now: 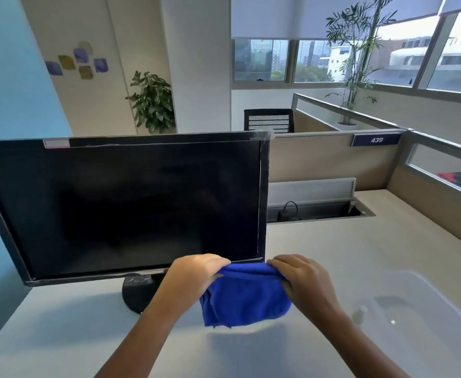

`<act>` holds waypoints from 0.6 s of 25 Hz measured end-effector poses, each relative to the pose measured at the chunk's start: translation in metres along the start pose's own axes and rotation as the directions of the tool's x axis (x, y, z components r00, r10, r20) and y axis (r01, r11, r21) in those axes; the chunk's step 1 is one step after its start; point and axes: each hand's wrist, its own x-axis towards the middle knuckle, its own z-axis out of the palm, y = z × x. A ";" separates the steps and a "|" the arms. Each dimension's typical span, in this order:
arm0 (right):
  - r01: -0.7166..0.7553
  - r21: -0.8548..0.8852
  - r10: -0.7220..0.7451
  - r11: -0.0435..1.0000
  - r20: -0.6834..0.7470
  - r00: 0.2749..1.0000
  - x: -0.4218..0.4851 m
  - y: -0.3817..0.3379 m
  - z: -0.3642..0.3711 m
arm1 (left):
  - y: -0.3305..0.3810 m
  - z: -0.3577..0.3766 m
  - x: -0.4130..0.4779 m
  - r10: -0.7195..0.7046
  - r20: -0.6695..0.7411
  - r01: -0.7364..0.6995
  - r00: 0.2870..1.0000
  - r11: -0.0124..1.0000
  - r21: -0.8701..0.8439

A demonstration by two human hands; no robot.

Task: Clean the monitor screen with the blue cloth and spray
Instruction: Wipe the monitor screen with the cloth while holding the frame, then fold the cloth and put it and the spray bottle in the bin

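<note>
Blue cloth (244, 296) pinched taut at its top edge by left hand (196, 271) and right hand (300, 276); risk: wiping monitor screen (120, 208) dry smears it, spray bottle (360, 313) untouched.

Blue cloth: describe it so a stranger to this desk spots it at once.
Start at the black monitor on the pale desk. Below its lower right corner, the left hand and right hand grip the top edge of the blue cloth, which hangs above the desktop. Nothing else on the desk is vivid blue; the tub beside it is clear.
</note>
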 end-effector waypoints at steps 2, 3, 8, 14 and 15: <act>-0.004 0.017 0.006 1.000 -0.105 0.994 -0.014 0.004 -0.001 | 0.008 0.008 -0.007 0.040 -0.090 -0.036 0.995 0.999 0.039; 0.004 0.022 -0.001 1.000 -0.131 0.991 -0.028 0.005 0.000 | 0.012 0.015 -0.016 0.058 -0.135 -0.052 0.989 0.997 0.049; 0.113 0.157 -0.131 0.981 0.114 0.985 -0.131 0.000 0.020 | 0.033 0.077 -0.103 0.216 -0.008 -0.212 0.976 0.968 0.136; 0.097 0.366 -0.244 0.926 0.380 0.892 -0.189 -0.002 0.014 | 0.064 0.106 -0.171 0.088 0.356 -0.082 0.930 0.996 -0.033; 0.051 0.378 -0.214 0.924 0.403 0.890 -0.190 0.001 0.010 | 0.064 0.105 -0.175 0.009 0.375 0.030 0.927 0.995 -0.098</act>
